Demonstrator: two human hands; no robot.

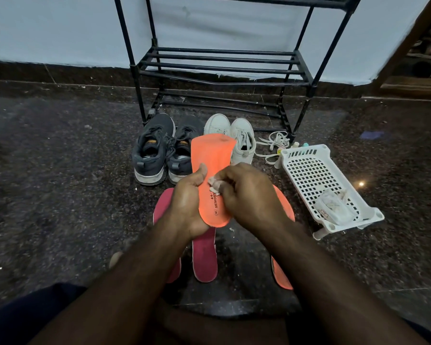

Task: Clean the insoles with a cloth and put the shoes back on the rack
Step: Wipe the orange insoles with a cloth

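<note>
My left hand (188,197) grips an orange insole (212,158) by its heel end, thumb on top, and holds it above the floor. My right hand (246,192) pinches a small white cloth (213,184) against the insole's middle. On the floor below lie two dark red insoles (204,257) and a second orange insole (281,272), partly hidden by my arms. A pair of dark grey sneakers (154,150) and a pair of white sneakers (241,138) stand in front of the black metal shoe rack (222,68).
A white perforated plastic basket (309,170) lies on the floor at the right with a crumpled white packet (332,206) inside. Loose white laces (271,145) and small bottles sit beside it. The floor is dark speckled stone; a pale wall stands behind the rack.
</note>
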